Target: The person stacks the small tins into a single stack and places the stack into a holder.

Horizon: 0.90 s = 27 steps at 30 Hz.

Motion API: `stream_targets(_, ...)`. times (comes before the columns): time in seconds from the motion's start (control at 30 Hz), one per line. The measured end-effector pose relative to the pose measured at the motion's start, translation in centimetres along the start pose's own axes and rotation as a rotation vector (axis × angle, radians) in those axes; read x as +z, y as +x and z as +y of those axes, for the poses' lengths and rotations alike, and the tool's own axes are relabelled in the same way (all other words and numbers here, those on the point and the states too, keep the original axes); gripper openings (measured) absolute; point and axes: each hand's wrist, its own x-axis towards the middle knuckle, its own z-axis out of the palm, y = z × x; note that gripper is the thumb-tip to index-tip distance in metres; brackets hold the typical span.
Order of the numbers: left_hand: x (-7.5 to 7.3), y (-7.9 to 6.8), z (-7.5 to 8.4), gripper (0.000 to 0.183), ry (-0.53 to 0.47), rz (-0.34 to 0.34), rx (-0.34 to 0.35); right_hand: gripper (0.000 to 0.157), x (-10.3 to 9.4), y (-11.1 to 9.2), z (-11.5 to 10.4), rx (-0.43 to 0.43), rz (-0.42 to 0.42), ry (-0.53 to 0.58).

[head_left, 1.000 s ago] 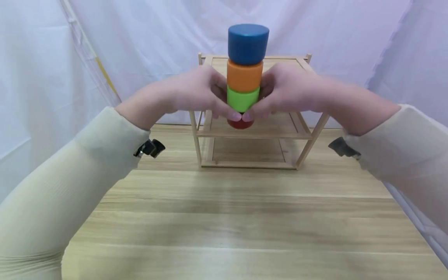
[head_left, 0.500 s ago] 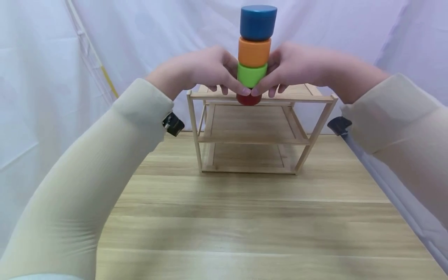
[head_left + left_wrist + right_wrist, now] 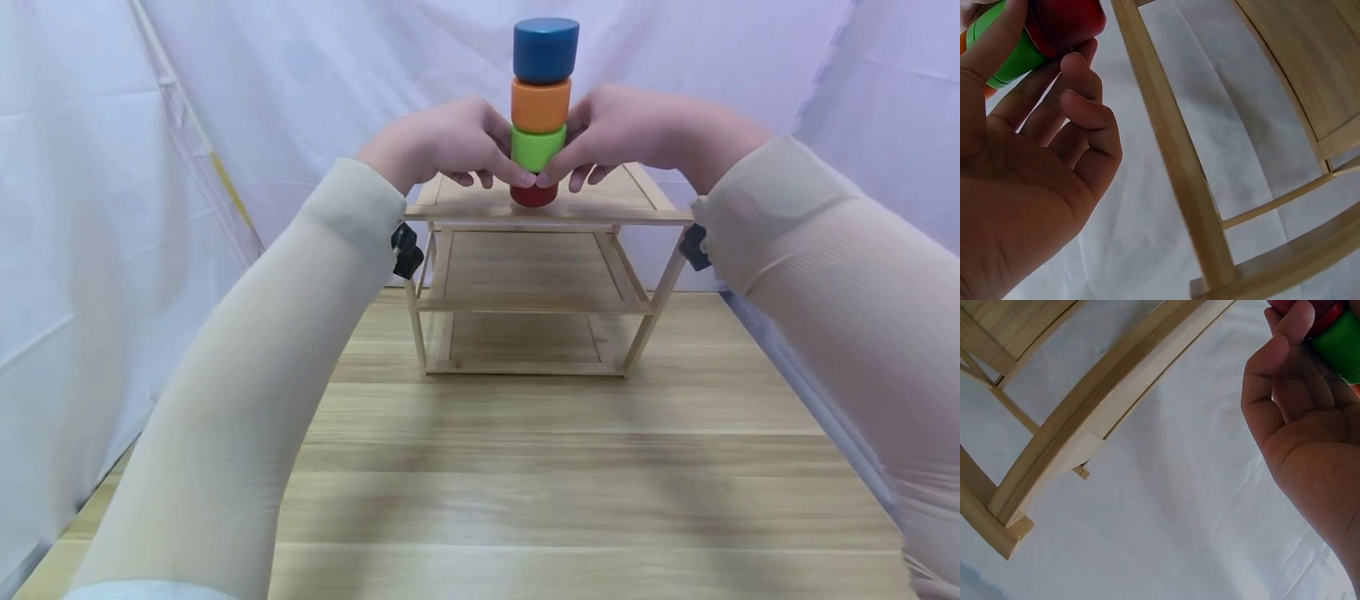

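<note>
A tower of four-coloured stacking cups stands upright between my hands: blue cup [image 3: 545, 52] on top, then orange cup [image 3: 540, 107], green cup [image 3: 537, 150] and red cup [image 3: 534, 197] lowest. My left hand [image 3: 461, 137] grips its left side around the green and red cups. From the right, my right hand [image 3: 633, 125] holds the same level, thumb tips nearly meeting in front. In the head view the red cup overlaps the top shelf of a wooden rack [image 3: 480, 214]. The left wrist view shows fingers under the red cup [image 3: 1075, 25]; the right wrist view shows the green cup [image 3: 1341, 350] beside my palm.
The rack has a middle shelf [image 3: 532, 267] and a bottom shelf [image 3: 525, 337] below the top one. It stands at the back of a wood-grain table [image 3: 525, 467]. White cloth [image 3: 300, 75] hangs behind and at the sides, with a pole [image 3: 176, 92] at the left.
Both hands have carried the cup tower up and away, from in front of the rack to over its top shelf. The tower stays upright, and the camera view has shifted.
</note>
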Motion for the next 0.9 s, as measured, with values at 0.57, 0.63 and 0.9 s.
stream_targets(0.57, 0.2, 2.4, 0.2, 0.043, 0.003, 0.015, -0.084, 0.063, -0.8, 2.1, 0.7, 0.076, -0.088, 0.094)
stream_targets(0.63, 0.2, 2.5, 0.3, 0.044, 0.003, 0.012, -0.101, 0.066, -0.8, 2.2, 0.7, 0.085, -0.101, 0.088)
stream_targets(0.9, -0.2, 2.7, 1.1, 0.043, 0.04, -0.01, -0.137, 0.069, -1.2, 2.4, 0.8, 0.105, -0.125, 0.082)
